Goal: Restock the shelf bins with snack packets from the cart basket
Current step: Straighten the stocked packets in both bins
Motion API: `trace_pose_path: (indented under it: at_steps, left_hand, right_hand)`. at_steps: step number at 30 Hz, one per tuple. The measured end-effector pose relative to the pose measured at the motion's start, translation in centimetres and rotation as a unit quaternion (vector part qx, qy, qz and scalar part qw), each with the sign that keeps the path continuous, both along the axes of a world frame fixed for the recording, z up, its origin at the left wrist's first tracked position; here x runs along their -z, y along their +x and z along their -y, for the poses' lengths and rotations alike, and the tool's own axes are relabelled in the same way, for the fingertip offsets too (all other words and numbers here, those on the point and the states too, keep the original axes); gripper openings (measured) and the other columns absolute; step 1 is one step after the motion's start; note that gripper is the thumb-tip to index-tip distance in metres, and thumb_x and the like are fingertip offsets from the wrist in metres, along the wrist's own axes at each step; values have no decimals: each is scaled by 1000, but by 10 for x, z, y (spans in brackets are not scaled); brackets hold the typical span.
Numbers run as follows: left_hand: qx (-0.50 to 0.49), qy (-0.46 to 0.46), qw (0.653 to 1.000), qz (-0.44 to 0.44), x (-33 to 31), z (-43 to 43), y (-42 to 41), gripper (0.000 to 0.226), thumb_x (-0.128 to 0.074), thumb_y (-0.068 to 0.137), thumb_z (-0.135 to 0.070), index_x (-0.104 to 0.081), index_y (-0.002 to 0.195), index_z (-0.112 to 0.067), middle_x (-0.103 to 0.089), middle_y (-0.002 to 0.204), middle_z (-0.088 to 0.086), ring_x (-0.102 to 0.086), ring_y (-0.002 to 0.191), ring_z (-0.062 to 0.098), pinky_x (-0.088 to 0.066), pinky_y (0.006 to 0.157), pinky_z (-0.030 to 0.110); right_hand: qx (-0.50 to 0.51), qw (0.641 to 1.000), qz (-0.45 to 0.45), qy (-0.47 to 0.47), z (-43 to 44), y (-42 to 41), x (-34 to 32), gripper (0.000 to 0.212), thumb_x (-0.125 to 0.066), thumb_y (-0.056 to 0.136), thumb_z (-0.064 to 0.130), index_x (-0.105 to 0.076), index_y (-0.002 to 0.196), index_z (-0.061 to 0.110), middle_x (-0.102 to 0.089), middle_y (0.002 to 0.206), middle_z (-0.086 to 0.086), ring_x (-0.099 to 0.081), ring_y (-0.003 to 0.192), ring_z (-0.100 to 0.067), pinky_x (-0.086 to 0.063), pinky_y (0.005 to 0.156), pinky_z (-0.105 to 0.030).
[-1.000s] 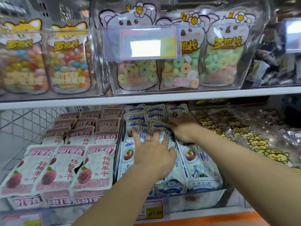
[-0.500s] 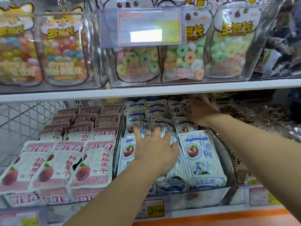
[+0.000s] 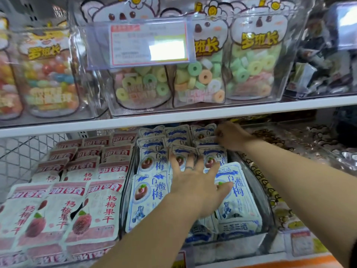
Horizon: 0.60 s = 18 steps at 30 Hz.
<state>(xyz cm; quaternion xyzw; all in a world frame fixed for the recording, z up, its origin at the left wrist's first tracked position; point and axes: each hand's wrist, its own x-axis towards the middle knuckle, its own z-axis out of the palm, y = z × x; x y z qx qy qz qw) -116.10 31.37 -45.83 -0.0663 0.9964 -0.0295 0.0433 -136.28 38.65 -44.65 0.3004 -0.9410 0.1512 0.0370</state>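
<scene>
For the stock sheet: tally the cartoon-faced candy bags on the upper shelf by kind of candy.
Ring candy bags: 3
Ball candy bags: 2, one of them cut off by the left edge of the picture
Total: 5

a shop's snack aisle: white shelving (image 3: 193, 115) carries clear bins (image 3: 249, 175) of packaged sweets (image 3: 199, 80), each fronted by a price label (image 3: 148, 44).
</scene>
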Motion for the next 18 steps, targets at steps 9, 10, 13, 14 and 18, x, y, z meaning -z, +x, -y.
trace_pose_path:
  at_steps: [9, 10, 13, 14, 18]
  left_hand:
    - [7, 1, 1000, 27, -3, -1, -4, 67, -9, 96, -70, -1, 156, -41, 7, 166, 7, 11, 151, 28, 21, 108, 68]
    - [9, 6, 999, 30, -4, -1, -5, 67, -10, 96, -70, -2, 156, -41, 9, 165, 6, 12, 151, 28, 21, 108, 68]
    - [19, 24, 999, 40, -6, 0, -7, 68, -13, 96, -70, -7, 156, -39, 8, 166, 3, 12, 151, 27, 23, 108, 67]
    - [25, 25, 999, 41, -6, 1, -9, 68, -14, 96, -69, -9, 156, -37, 5, 166, 3, 9, 152, 27, 23, 108, 67]
    - [45, 21, 997, 60, -7, 1, -14, 70, -12, 97, -68, -8, 157, -33, -2, 166, 6, -9, 152, 29, 26, 107, 65]
  right_hand:
    - [53, 992, -30, -108, 4, 1, 9, 8, -65, 93, 26, -61, 86, 27, -66, 102, -2, -61, 96, -24, -54, 81, -37]
    - [56, 990, -35, -123, 3, 1, 10, 5, -64, 93, 26, -64, 88, 25, -66, 100, -2, -61, 94, -24, -54, 81, -38]
    - [69, 983, -63, -159, 4, 1, 14, 13, -61, 94, 23, -63, 82, 25, -69, 92, -4, -61, 83, -23, -55, 75, -36]
    - [72, 982, -67, -162, 4, 0, 14, 16, -61, 94, 23, -60, 79, 27, -69, 91, -4, -60, 80, -22, -54, 73, -35]
    - [53, 984, -44, -162, 4, -1, 15, 9, -59, 95, 23, -63, 87, 26, -70, 101, -5, -60, 85, -22, -51, 76, -34]
